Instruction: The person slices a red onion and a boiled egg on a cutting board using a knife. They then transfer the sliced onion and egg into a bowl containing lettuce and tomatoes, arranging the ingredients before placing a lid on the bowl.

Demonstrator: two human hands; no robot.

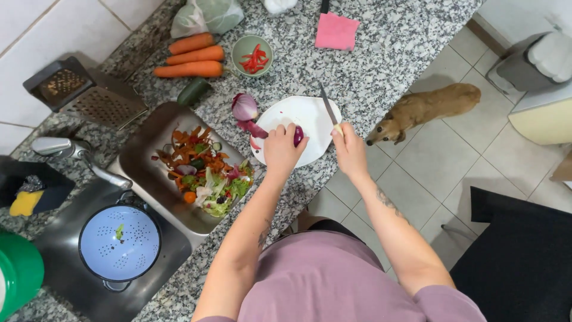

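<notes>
Onion piece: a small purple onion piece (298, 135) lies on the white cutting board (310, 116), near the board's front edge.
Left hand: the left hand (282, 149) reaches forward from a bent elbow, palm down, over the board's near rim.
Left fingers: curled and pinched on the onion piece, steadying it against the board.
Right hand: the right hand (350, 152) comes in from the right, forearm stretched across the worktop's edge.
Right fingers: clenched round the handle of a knife (328, 107), whose blade slants up and left over the board, just beside the onion piece.
Near the board: a halved red onion (245, 107) and loose purple peel (254, 128) touch its left rim.
Worktop edge: the board sits close to the front edge of the granite worktop (381, 53); bare stone lies behind it.
Left side: a metal tray (156, 125) of vegetable scraps, then the sink with a pale blue colander (120, 243).
Behind: three carrots (193, 56), a green bowl (252, 55) of red pepper strips, a pink cloth (336, 31).
Floor: a brown dog (426, 108) stands on the tiles, right of the worktop.
</notes>
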